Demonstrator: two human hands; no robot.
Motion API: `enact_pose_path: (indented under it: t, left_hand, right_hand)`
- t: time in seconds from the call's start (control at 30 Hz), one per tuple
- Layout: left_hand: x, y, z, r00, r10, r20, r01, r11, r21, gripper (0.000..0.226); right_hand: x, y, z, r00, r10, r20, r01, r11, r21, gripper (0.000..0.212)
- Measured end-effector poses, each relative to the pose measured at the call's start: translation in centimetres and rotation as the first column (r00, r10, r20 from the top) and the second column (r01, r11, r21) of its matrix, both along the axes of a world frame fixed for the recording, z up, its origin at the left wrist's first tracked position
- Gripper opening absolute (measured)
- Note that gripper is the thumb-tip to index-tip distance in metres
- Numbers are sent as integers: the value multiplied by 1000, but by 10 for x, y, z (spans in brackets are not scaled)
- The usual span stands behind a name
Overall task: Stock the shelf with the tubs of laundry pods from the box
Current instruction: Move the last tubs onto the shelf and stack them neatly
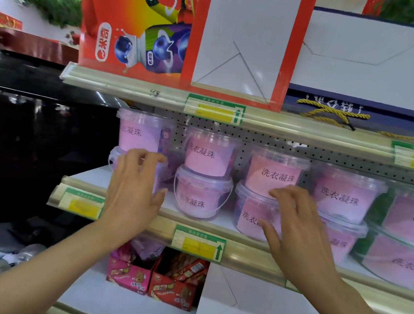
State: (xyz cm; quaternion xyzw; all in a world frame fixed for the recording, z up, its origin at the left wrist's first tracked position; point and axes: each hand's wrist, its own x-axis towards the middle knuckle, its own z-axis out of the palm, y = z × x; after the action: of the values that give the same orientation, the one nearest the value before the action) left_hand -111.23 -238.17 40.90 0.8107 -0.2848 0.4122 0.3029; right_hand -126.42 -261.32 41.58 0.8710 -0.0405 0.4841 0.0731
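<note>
Both hands at stacked tubs: left hand (134,190) fingers loosely curled on leftmost tub (159,177); right hand (300,230) fingers spread, relaxed.

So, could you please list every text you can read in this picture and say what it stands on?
"洗衣凝珠": pink labels of the tubs on the middle shelf.
"米奇": red carton on the top shelf, printed sideways.
Handwritten mark on the top shelf rail: unclear, perhaps "48".
Price tags, green and yellow: too small to read.
Snack boxes below: blurred.
Navy box with gold cord: characters upside down, unreadable.
</note>
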Motion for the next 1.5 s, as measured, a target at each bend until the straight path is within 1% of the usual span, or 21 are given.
enact_pose_path:
  t: [0.07,0.13,0.2,0.27,0.4,0.63,0.9,1.17,1.37,1.5]
  left_hand:
    - [13,12,3,996,77,-32,-79,995,-55,61]
    - [26,20,3,988,117,-105,-127,988,-90,64]
    - [37,25,1,974,106,-199,-127,987,-99,65]
    - [45,28,-2,966,61,-251,-89,991,-102,62]
    - [51,27,-5,963,-2,-270,-40,988,-150,54]
    - [51,23,-6,968,22,-250,-68,982,-177,46]
    - [47,21,-5,969,10,-248,-54,984,-171,45]
    - [45,22,-6,975,2,-222,-37,988,-153,43]
    - [44,25,-6,974,25,-225,-51,993,-107,45]
    - [43,26,-4,974,26,-226,-51,993,-104,45]
  right_hand:
    - [6,7,-1,1000,7,23,-6,1000,-10,57]
    - [12,13,-1,999,11,40,-11,1000,14,54]
    - [17,16,-2,998,-8,56,7,1000,29,51]
    - [20,16,-5,997,-47,63,46,999,13,50]
    - [22,10,-11,991,-109,73,109,994,14,49]
    - [27,6,-10,986,-133,100,134,991,0,48]
    - [26,5,-9,988,-124,92,122,992,20,46]
    - [30,6,-10,986,-147,79,144,989,45,53]
    - [33,7,-11,983,-152,102,147,987,60,52]
    - [32,8,-11,982,-160,97,153,986,70,52]
